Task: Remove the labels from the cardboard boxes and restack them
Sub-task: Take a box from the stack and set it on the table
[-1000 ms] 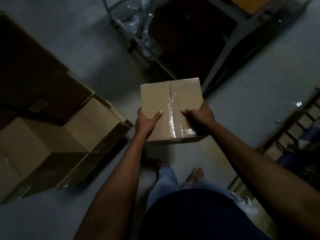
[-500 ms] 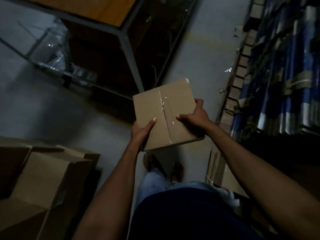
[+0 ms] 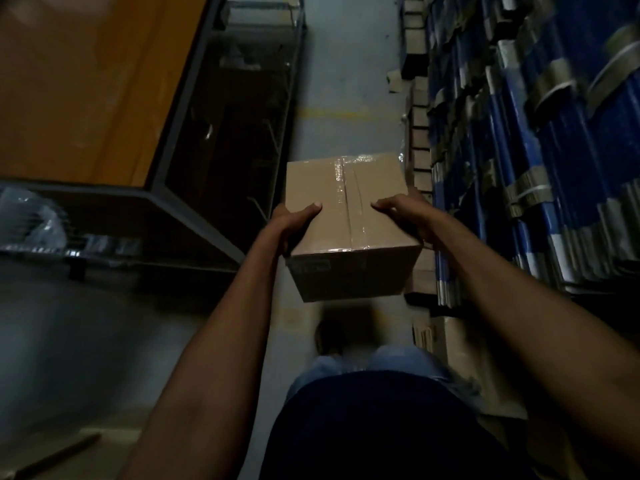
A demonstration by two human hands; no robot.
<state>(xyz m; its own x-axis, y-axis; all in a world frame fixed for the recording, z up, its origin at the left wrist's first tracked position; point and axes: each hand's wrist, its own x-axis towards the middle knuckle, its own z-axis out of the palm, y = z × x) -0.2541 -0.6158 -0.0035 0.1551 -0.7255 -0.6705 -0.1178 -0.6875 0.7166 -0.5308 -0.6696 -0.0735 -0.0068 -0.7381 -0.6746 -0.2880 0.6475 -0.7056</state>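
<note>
Both hands gripped a taped cardboard box above the floor: the left hand clasped its left edge, the right hand its right edge. An orange-topped bench stood left of the box, blue stacked goods right of it.

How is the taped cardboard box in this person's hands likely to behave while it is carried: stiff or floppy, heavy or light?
The cardboard box probably stays stiff: its edges look square and the tape seals the flaps. It seems fairly light, since the left hand and right hand hold it out front. The glossy tape may feel slippery.

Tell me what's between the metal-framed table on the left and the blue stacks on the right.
In the head view, the held cardboard box and bare grey floor lie between the table and blue stacks.
</note>
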